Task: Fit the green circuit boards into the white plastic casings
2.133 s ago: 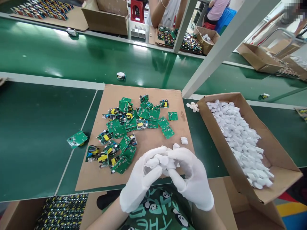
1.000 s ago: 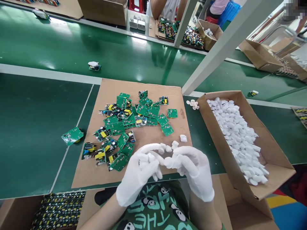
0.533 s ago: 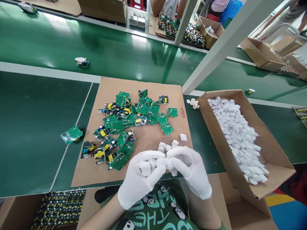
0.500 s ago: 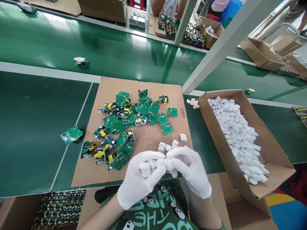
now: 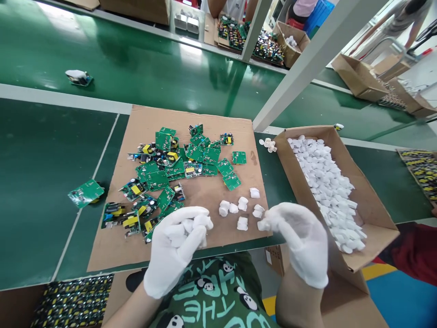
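The green bench (image 5: 51, 159) carries a cardboard sheet (image 5: 201, 193), circuit board (image 5: 85, 193) and box (image 5: 303, 191)

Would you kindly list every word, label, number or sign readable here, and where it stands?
"H", among letters on the green shirt; the rest is unclear.
"m", on the white shirt.
Circuit boards: markings too small.
Small lower carton: label too small.

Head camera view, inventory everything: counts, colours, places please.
Workbench: one, green, across the view
Cardboard sheet: one, brown, on workbench
Circuit boards: many, green, on sheet and elsewhere
Open box: one, brown, right of sheet
Small pieces: many, white, in box, on sheet
Thick post: one, pale, beyond sheet
Background boxes: several, brown, far side
Other people: several, varied clothes, far side
Left grip: one, white-gloved, holding small pieces
Right grip: one, white-gloved, near sheet's corner
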Motion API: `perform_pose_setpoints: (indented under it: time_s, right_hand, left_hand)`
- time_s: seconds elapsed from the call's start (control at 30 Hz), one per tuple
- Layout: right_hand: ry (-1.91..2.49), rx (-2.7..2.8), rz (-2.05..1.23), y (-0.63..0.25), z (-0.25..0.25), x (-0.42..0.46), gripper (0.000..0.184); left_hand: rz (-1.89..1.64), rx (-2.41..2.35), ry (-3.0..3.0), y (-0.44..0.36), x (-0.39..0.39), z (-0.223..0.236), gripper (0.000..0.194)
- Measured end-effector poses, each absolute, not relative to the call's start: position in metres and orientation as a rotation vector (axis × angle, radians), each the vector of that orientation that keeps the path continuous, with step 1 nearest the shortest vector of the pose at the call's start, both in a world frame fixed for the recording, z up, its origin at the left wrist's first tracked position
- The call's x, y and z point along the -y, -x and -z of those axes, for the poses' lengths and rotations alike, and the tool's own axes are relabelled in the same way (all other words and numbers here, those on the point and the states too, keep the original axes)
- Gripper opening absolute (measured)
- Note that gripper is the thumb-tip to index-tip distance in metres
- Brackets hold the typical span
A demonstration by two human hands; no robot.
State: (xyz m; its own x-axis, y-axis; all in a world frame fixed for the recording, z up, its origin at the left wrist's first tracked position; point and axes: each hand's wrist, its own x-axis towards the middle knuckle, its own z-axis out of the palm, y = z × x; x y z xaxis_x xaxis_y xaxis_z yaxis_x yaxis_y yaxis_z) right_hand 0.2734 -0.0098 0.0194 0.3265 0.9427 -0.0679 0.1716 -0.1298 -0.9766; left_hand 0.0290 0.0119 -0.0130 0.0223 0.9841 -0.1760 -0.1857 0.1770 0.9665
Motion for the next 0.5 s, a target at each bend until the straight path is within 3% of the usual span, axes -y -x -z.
perform_pose_setpoints:
  time_s: [0.13, 0.43, 0.5]
  right_hand:
    - [1.825, 1.206, -0.554, -0.296, -0.001, 0.002, 0.024]
    - [1.777, 1.507, -0.559, -0.317, 0.025, -0.01, 0.014]
    - [1.768, 1.56, -0.495, -0.316, 0.017, -0.005, 0.019]
  left_hand:
    - [-1.047, -1.148, -0.816, -0.035, -0.019, 0.009, 0.021]
    - [-0.879, -1.054, -0.732, -0.043, -0.019, 0.01, 0.022]
    - [-0.85, -0.982, -0.733, -0.046, -0.019, 0.01, 0.033]
